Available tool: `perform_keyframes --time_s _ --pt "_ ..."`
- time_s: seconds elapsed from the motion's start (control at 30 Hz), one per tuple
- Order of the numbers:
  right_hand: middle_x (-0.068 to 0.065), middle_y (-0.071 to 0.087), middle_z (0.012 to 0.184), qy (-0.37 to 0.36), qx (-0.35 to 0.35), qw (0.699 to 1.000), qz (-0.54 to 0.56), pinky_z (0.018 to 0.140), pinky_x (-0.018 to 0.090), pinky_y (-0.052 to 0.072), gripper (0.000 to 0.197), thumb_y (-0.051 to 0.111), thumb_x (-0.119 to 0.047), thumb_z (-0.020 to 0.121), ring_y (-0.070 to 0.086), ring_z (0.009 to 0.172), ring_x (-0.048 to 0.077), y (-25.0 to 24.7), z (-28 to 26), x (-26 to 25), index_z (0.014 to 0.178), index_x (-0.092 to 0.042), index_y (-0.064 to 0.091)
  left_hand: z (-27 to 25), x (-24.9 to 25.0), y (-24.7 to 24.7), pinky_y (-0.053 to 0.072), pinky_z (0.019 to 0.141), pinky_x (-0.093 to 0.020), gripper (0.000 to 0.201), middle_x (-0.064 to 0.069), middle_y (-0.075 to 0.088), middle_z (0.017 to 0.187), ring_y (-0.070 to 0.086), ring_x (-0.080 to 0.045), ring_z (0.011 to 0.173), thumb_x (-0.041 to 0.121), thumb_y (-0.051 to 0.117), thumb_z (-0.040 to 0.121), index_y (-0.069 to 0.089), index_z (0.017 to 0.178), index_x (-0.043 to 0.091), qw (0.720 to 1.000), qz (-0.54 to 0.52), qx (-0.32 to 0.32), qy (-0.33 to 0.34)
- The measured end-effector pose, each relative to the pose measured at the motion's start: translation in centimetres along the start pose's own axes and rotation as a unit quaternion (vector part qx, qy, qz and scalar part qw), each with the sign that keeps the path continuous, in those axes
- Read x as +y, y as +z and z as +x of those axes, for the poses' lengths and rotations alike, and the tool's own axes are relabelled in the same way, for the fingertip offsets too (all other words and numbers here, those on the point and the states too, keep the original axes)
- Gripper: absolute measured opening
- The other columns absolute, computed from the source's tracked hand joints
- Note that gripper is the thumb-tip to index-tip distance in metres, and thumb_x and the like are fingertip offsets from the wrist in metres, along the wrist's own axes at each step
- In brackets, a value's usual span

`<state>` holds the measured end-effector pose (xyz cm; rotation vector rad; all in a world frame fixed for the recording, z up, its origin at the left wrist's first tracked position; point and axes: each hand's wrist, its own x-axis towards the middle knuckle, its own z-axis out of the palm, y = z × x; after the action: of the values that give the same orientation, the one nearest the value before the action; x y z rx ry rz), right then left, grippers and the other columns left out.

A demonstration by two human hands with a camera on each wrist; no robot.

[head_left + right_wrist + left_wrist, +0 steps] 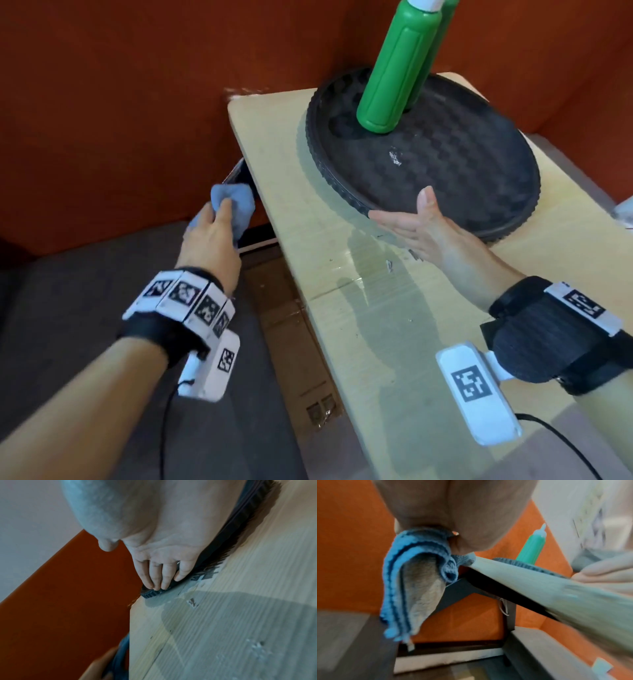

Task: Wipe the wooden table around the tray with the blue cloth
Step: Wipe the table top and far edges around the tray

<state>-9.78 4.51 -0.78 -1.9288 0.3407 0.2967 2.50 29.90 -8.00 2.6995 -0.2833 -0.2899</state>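
Note:
A round black tray [445, 164] with a ribbed rim lies on the pale wooden table [359, 342]. Two green bottles [397, 68] stand on its far part. My right hand [421, 229] pinches the tray's near rim, thumb on top and fingers [163, 574] along the ribbed edge [240, 527]. My left hand [212, 236] grips a bunched blue cloth [233, 202] just off the table's left edge. In the left wrist view the cloth [419, 561] hangs down from my fist beside the table corner [488, 563].
A wet, shiny patch [370, 274] spreads on the table in front of the tray. An orange wall [137, 102] stands behind and to the left. Below the left edge are the dark table frame [471, 588], a brown box [291, 325] and grey floor [85, 274].

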Motion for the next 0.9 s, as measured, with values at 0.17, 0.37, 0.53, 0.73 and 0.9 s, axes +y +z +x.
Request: perform_keyframes --time_s 0.17,0.37,0.53,0.73,0.9 --pt "-0.019 0.046 0.143 0.013 -0.012 0.999 0.049 0.118 0.034 0.020 0.064 0.013 -0.082 0.079 0.041 0.123 -0.014 -0.7 -0.5 0.7 0.109 -0.053 0.062 -3.6 0.3 -1.1 0.033 0.103 -0.028 0.066 -0.014 0.038 0.147 0.040 -0.031 0.132 -0.009 0.037 0.088 0.029 0.148 0.019 0.976 -0.192 0.098 -0.017" --pt "-0.013 0.055 0.137 -0.026 0.018 0.997 0.064 0.116 0.030 0.024 0.095 0.013 -0.086 0.072 0.045 0.127 -0.006 -1.1 -0.8 0.2 0.131 -0.026 0.058 -0.5 6.5 -3.5 0.028 0.109 -0.038 0.070 -0.011 0.019 0.157 0.037 -0.038 0.130 -0.006 0.042 0.086 0.029 0.148 0.022 0.972 -0.027 0.079 0.222" --pt "-0.013 0.053 0.138 -0.021 0.018 0.998 0.062 0.116 0.030 0.023 0.101 0.013 -0.089 0.067 0.045 0.127 -0.007 -1.4 -0.5 -0.2 0.133 -0.026 0.056 -0.9 7.4 1.1 0.019 0.115 -0.045 0.055 -0.011 0.020 0.157 0.024 -0.045 0.137 0.011 0.039 0.094 0.031 0.147 0.023 0.902 0.201 -0.038 0.381" --pt "-0.014 0.052 0.139 -0.020 0.017 0.998 0.048 0.118 0.034 0.021 0.101 0.011 -0.090 0.067 0.043 0.129 -0.005 -1.7 -1.1 0.0 0.133 -0.027 0.055 2.8 6.8 -2.1 0.019 0.112 -0.043 0.070 -0.008 0.009 0.158 0.018 -0.037 0.140 0.006 0.046 0.091 0.014 0.150 0.025 0.930 0.277 -0.075 0.228" --pt "-0.013 0.052 0.139 -0.024 0.020 0.998 0.058 0.118 0.033 0.022 0.102 0.011 -0.088 0.066 0.044 0.128 -0.006 -2.0 -1.8 -0.3 0.133 -0.026 0.055 -3.9 5.3 0.2 0.045 0.098 -0.045 0.071 -0.023 0.031 0.147 0.040 -0.044 0.126 -0.002 0.059 0.071 0.042 0.139 0.004 0.938 0.183 0.016 0.295"
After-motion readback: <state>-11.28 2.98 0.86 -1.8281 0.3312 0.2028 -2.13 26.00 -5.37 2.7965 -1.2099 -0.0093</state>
